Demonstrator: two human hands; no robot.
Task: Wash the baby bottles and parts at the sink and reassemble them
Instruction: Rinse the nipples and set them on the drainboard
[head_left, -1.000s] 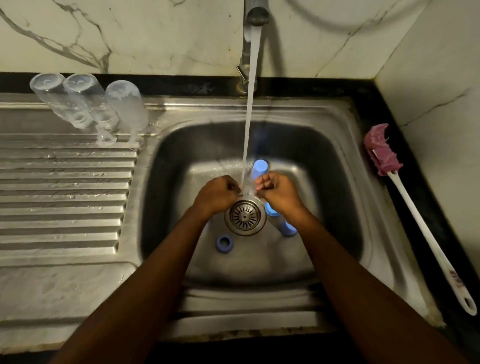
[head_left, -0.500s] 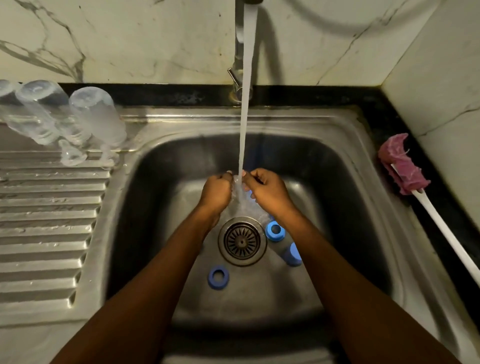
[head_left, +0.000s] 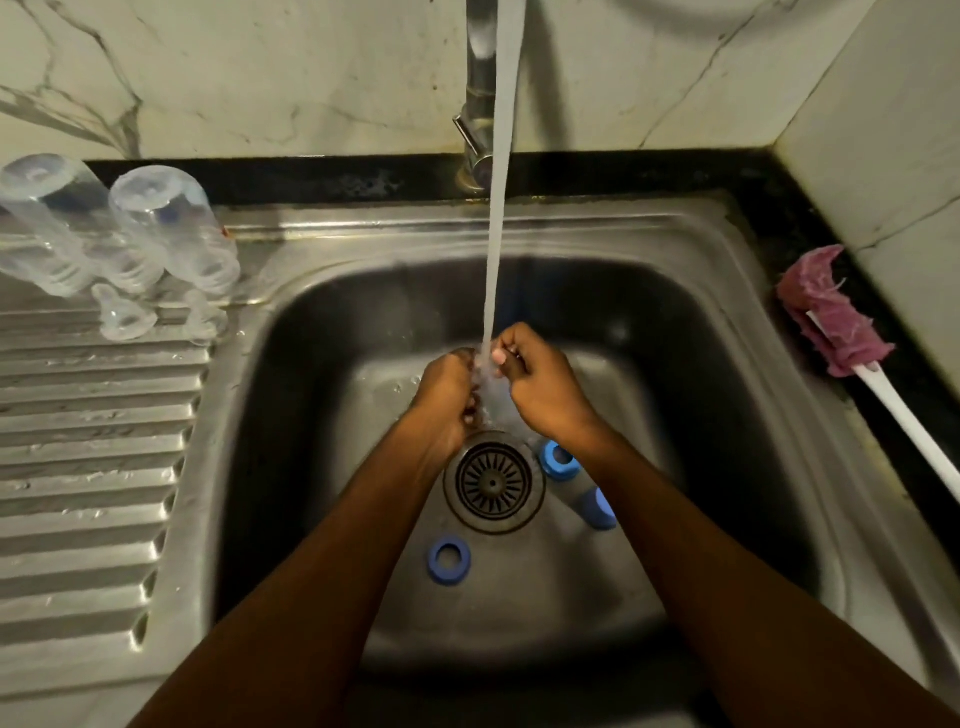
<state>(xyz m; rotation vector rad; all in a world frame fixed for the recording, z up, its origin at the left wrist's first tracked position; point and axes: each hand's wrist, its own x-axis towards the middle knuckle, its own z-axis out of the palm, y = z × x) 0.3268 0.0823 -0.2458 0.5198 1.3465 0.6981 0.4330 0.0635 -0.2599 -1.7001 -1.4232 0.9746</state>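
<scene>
Nearest the viewer, two bare forearms reach over the front of the sink (head_left: 649, 234) into its basin. On the basin floor a blue ring (head_left: 449, 561) lies flat, just near-left of the drain (head_left: 493, 482). Right of the drain, close under the right forearm, lie a second ring (head_left: 558, 460) and a blue piece (head_left: 597, 512); what that piece is cannot be told.

Just beyond the drain the left hand (head_left: 447, 395) and right hand (head_left: 545, 387) meet, knuckles up. The fingers of both are curled and pinch a small clear part (head_left: 488, 397) between them. The stream (head_left: 501, 208) falls straight onto it, and the water blurs it too much to name.

Farther left, on the ribbed drainboard (head_left: 93, 467), two clear nipples (head_left: 122, 314) stand near the far end. Right behind them the clear bottles (head_left: 171, 228) stand mouth down.

On the dark counter to the right lies a brush (head_left: 831, 322), with its pink head toward the wall and its white handle running nearer.

At the back the faucet (head_left: 480, 104) rises against the marble wall.
</scene>
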